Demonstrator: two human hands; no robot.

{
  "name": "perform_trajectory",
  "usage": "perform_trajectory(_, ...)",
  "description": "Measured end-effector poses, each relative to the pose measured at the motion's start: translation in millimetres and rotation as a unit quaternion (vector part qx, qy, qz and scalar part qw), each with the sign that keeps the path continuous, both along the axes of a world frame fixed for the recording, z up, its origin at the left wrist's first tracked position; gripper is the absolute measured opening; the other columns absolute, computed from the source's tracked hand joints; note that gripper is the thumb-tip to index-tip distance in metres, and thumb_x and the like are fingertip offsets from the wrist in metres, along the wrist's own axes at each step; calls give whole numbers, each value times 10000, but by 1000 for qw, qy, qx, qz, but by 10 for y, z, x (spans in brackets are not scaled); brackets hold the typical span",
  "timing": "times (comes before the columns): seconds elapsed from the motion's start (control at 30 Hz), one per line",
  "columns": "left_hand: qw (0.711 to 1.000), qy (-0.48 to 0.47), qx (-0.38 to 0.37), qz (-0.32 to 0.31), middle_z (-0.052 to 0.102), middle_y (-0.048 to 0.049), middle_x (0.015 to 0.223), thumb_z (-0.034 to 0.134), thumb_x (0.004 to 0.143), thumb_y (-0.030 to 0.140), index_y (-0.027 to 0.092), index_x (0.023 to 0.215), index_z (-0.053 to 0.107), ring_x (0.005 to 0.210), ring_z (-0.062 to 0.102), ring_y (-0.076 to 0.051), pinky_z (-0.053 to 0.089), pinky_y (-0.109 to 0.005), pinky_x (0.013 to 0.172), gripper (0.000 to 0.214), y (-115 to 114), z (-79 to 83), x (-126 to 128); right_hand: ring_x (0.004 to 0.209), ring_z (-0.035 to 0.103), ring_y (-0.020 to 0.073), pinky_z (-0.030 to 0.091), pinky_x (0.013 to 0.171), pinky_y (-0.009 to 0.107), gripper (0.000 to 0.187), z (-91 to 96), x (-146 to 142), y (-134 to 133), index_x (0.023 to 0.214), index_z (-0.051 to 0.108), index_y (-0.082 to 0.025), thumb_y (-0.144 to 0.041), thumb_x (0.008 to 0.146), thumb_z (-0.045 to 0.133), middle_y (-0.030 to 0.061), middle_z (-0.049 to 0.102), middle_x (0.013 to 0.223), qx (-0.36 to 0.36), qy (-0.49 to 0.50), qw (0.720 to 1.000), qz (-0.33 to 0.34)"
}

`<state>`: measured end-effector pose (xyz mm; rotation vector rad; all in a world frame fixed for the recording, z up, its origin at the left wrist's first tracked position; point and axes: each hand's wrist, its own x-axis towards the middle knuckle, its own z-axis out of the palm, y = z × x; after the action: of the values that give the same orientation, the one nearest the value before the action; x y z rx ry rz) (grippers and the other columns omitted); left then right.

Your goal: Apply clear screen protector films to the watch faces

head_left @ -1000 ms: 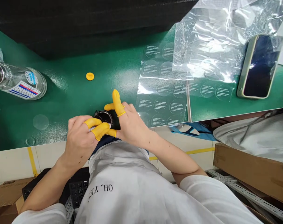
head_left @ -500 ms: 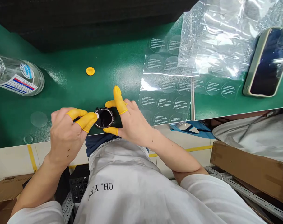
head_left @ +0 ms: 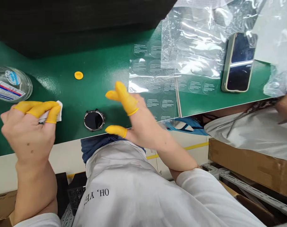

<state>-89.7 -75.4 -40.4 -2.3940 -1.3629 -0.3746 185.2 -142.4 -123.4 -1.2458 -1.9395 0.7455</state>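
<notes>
A round watch case point(head_left: 94, 120) with a dark screen and metal rim lies face up near the table's front edge. My left hand point(head_left: 31, 126), with yellow finger cots on several fingers, is left of it, below the bottle. Between its closed fingertips is a small white wipe point(head_left: 60, 111), mostly covered by the fingers. My right hand point(head_left: 136, 123) hovers just right of the watch case, its fingers and thumb spread and holding nothing; it wears yellow finger cots too. Farther back on the table lies a loose rolled yellow finger cot point(head_left: 79, 75).
A clear bottle point(head_left: 12, 84) lies at the left. Clear sheets of round printed stickers point(head_left: 153, 85) and plastic film point(head_left: 195, 41) cover the right side, beside a phone point(head_left: 240, 63). A black object point(head_left: 74, 25) overhangs the back. Another person's arm point(head_left: 286, 105) is at far right.
My left hand has moved left, away from the watch case, with the wipe in its fingers. My right hand has let go of the case and opened beside it. The view has shifted.
</notes>
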Motion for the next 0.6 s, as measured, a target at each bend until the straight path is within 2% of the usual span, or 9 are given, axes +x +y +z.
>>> perform_trajectory(0.07, 1000, -8, -22, -17, 736, -27, 873, 758, 871, 335, 271, 991, 754, 827, 663, -239, 403, -377, 666, 136, -148, 52, 43, 1383, 433, 335, 364, 1133, 627, 673, -16, 115, -12, 1615, 222, -215, -569, 1056, 343, 156, 488, 1496, 15, 7, 999, -28)
perform_trajectory(0.13, 996, -16, -50, -72, 746, 0, 896, 763, 874, 237, 270, 1011, 716, 800, 676, -198, 442, -353, 667, 149, -333, 54, 191, 1371, 440, 333, 376, 1124, 613, 719, -74, 100, -12, 1604, 243, -180, -590, 1036, 404, 167, 525, 1447, 32, 14, 999, -16)
perform_trajectory(0.2, 991, -27, -69, -111, 729, 20, 867, 765, 876, 194, 264, 1010, 674, 750, 663, -157, 477, -337, 691, 177, -494, -2, 370, 1352, 441, 332, 409, 1096, 588, 803, -138, -36, 1, 1590, 265, -148, -622, 989, 508, 180, 541, 1422, 39, 16, 999, 20)
perform_trajectory(0.27, 990, -31, -81, -112, 705, 18, 842, 745, 894, 197, 262, 985, 656, 730, 647, -150, 490, -340, 714, 142, -594, -90, 507, 1322, 444, 332, 441, 1055, 564, 832, -176, -218, 24, 1566, 308, -124, -607, 951, 594, 195, 533, 1431, 35, 7, 999, 40)
perform_trajectory(0.4, 991, -19, -92, -92, 684, -10, 840, 696, 925, 202, 252, 953, 658, 770, 640, -169, 491, -348, 739, 69, -641, -217, 567, 1238, 472, 331, 476, 960, 516, 729, -171, -435, 77, 1474, 431, -66, -513, 945, 657, 208, 597, 1333, 10, -16, 999, 41)
perform_trajectory(0.5, 990, -25, -96, -96, 674, -10, 833, 695, 921, 193, 252, 962, 664, 768, 628, -168, 484, -339, 733, 78, -637, -222, 521, 1177, 489, 325, 478, 912, 494, 637, -158, -432, 106, 1383, 524, -82, -552, 961, 610, 188, 635, 1258, -13, -24, 999, 43)
perform_trajectory(0.6, 990, -29, -114, -84, 685, -17, 860, 681, 924, 188, 267, 994, 686, 794, 637, -177, 477, -353, 747, 106, -621, -183, 464, 1143, 491, 319, 473, 895, 487, 617, -165, -401, 113, 1355, 553, -116, -606, 981, 531, 176, 651, 1213, -25, -28, 998, 48)
